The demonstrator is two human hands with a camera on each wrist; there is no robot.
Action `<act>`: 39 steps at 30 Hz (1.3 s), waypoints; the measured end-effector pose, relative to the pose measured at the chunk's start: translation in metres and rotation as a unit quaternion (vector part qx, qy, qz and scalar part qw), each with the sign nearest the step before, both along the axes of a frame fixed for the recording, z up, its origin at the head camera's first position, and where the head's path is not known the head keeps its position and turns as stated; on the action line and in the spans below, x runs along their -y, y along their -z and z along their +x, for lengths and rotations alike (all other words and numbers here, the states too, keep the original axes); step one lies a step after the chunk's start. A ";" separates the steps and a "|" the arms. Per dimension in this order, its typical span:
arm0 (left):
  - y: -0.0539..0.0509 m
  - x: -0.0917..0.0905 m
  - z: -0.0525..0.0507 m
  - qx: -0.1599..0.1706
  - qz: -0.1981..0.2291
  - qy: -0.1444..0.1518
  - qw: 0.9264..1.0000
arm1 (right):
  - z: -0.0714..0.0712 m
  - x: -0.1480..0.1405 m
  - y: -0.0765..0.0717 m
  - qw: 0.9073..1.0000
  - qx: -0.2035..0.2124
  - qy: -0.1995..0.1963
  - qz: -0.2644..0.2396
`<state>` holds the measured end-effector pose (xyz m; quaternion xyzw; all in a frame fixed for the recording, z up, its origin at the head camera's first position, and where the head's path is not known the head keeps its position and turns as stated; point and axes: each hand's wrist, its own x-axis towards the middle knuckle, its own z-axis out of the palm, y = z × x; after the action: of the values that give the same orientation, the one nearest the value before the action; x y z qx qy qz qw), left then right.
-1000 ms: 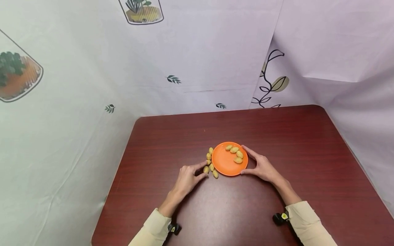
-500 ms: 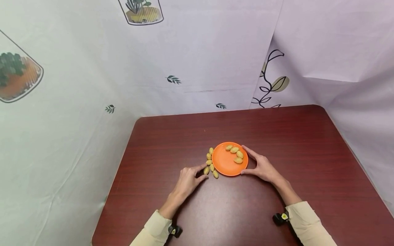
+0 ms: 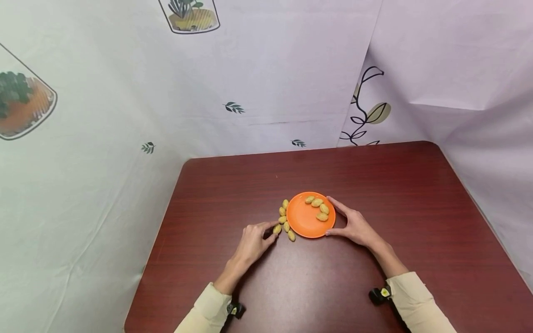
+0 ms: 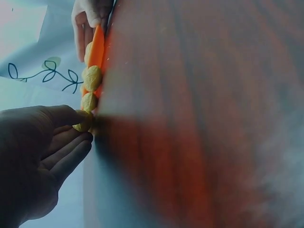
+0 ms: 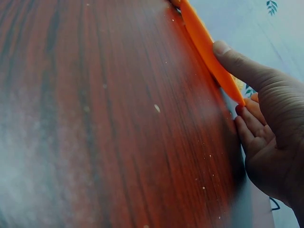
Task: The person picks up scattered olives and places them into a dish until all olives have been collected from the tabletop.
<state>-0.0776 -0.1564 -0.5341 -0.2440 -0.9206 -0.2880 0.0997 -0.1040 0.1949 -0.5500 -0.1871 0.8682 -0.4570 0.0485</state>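
An orange plate (image 3: 304, 219) rests on the dark red table, with several yellow-brown oval nut-like pieces (image 3: 324, 209) along its right side. More such pieces (image 3: 286, 226) lie in a loose curve against the plate's left side. My left hand (image 3: 251, 243) pinches one oval piece (image 4: 84, 122) between thumb and fingertips at the outer end of that group. My right hand (image 3: 356, 227) grips the plate's right rim, thumb at the near side and fingers at the far side. The right wrist view shows its thumb (image 5: 242, 64) on the orange rim.
The red wood-grain table (image 3: 233, 185) spreads around the plate. White cloth walls (image 3: 283, 69) with printed plants stand behind it and at both sides. A black wrist device (image 3: 378, 296) sits at the right cuff, and a similar one (image 3: 236, 310) at the left.
The left thumb and forefinger have closed on the outermost oval piece, which has shifted slightly left, away from the others. The right hand and the plate stay where they were.
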 end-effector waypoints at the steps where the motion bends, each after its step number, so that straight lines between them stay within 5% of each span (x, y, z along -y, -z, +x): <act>1: -0.002 0.000 -0.001 -0.002 0.000 0.000 1.000 | 0.000 0.000 0.000 1.000 -0.003 0.000 0.000; 7: -0.013 -0.003 -0.006 -0.005 0.003 -0.002 1.000 | -0.001 0.000 0.002 1.000 -0.011 0.000 0.005; 15: -0.024 -0.027 -0.017 0.024 0.035 0.035 0.999 | 0.000 -0.001 0.001 1.000 -0.005 0.001 0.001; 29: -0.012 -0.075 -0.032 0.087 0.010 0.091 0.992 | 0.000 0.001 0.000 1.000 0.002 0.001 -0.002; 39: -0.006 -0.090 -0.037 0.092 0.017 0.115 0.989 | 0.000 0.001 0.001 1.000 -0.009 0.001 0.003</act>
<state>-0.1144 -0.0665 -0.5280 -0.3186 -0.8867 -0.3349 -0.0151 -0.1041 0.1944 -0.5508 -0.1902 0.8703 -0.4525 0.0410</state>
